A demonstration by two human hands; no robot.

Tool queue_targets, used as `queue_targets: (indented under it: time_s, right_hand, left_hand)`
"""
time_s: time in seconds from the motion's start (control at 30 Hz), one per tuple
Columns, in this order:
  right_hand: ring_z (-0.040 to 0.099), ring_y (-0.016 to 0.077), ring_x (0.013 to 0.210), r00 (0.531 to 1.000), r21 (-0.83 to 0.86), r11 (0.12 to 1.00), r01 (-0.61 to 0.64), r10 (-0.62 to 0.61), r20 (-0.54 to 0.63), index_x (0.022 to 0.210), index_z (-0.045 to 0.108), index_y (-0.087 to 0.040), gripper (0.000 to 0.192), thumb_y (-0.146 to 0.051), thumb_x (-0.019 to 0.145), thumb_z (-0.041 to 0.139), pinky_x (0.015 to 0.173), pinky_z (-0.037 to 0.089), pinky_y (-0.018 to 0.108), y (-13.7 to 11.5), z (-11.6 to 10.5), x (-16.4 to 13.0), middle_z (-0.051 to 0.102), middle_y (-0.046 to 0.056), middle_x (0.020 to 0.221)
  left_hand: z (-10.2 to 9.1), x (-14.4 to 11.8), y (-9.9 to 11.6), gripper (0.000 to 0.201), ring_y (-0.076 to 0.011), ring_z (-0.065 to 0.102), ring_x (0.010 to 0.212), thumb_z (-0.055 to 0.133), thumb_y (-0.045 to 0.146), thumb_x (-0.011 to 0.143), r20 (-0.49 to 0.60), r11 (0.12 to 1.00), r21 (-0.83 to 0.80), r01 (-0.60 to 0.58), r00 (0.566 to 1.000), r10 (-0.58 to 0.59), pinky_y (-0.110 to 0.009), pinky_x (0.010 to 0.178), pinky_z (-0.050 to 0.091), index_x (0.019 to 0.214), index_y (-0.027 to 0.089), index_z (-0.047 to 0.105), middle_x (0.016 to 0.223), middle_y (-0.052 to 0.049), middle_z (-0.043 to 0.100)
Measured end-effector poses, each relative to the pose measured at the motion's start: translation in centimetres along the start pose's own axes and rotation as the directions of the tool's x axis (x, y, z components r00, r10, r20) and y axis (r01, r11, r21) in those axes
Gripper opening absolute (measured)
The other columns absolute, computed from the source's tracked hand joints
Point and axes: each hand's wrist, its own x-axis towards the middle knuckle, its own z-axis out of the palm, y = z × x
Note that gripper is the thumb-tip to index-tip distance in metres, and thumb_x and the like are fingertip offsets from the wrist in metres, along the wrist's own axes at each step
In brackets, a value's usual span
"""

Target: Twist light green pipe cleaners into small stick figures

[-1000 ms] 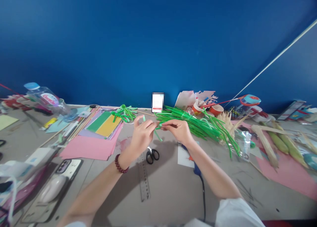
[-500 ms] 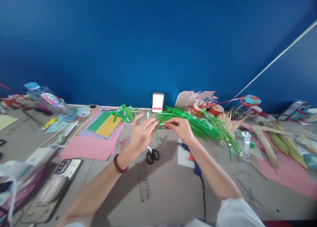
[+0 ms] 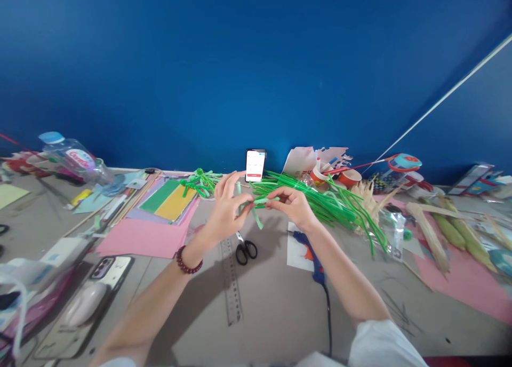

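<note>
Twisting green pipe cleaner point(image 3: 259, 202), bottle point(image 3: 76, 158) label unreadable

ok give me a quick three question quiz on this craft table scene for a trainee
1. True or false: both hands pinch the same light green fuzzy pipe cleaner.
2. What lies nearest below the left hand: A) the black-handled scissors, B) the clear plastic water bottle, C) the yellow corn cobs?
3. Fill in: the blue glue gun lies under the ____ forearm.

Key
1. True: the left hand and the right hand each grip one end.
2. A.
3. Right.
</note>
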Motion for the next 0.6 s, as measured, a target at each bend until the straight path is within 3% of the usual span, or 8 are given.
queue_targets:
  time_s: [0.17, 0.37, 0.5, 0.6]
  right_hand:
    - [0.067, 0.0202, 0.086, 0.988, -0.348, 0.925, 0.151, -0.138, 0.062, 0.09, 0.073, -0.025, 0.019, -0.03, 0.072, 0.072, 0.076, 0.054, 0.033, -0.2, 0.4, -0.5, 0.073, 0.003, 0.093]
    - [0.068, 0.0185, 0.078, 0.952, -0.498, 0.82, 0.282, -0.303, 0.041, 0.083, 0.073, -0.024, 0.011, -0.019, 0.078, 0.065, 0.071, 0.054, 0.029, 0.4, 1.5, -1.3, 0.074, 0.003, 0.083]
    - [0.068, 0.0184, 0.082, 0.915, -0.601, 0.709, 0.369, -0.389, 0.102, 0.086, 0.073, -0.023, 0.018, -0.015, 0.082, 0.057, 0.075, 0.053, 0.029, 1.1, 1.9, -1.5, 0.073, 0.004, 0.086]
    - [0.068, 0.0186, 0.08, 0.913, -0.629, 0.683, 0.372, -0.391, 0.114, 0.085, 0.073, -0.024, 0.019, -0.016, 0.083, 0.056, 0.074, 0.053, 0.03, 1.3, 1.9, -1.4, 0.073, 0.003, 0.085]
  left_hand:
    - [0.2, -0.1, 0.2, 0.013, -0.0293, 0.032, 0.128, 0.056, 0.019, 0.084, 0.015, 0.998, 0.054, -0.013, 1.0, 0.012, -0.054, 0.102, 0.034, 0.073, 0.018, 0.062, 0.135, -0.008, 0.043]
    - [0.6, -0.5, 1.0, 0.015, -0.0298, 0.038, 0.123, 0.055, 0.019, 0.083, 0.011, 0.99, 0.135, 0.046, 0.999, -0.048, -0.052, 0.098, 0.037, 0.071, 0.018, 0.062, 0.125, -0.01, 0.05]
    - [1.4, -1.0, 1.5, 0.017, -0.0289, 0.039, 0.124, 0.05, 0.009, 0.082, 0.017, 0.971, 0.239, -0.009, 1.0, 0.005, -0.052, 0.104, 0.031, 0.075, 0.017, 0.063, 0.123, -0.011, 0.051]
    - [1.7, -1.1, 1.2, 0.019, -0.0283, 0.038, 0.124, 0.049, 0.007, 0.082, 0.041, 0.967, 0.253, -0.031, 0.999, 0.022, -0.052, 0.106, 0.029, 0.075, 0.017, 0.063, 0.122, -0.011, 0.052]
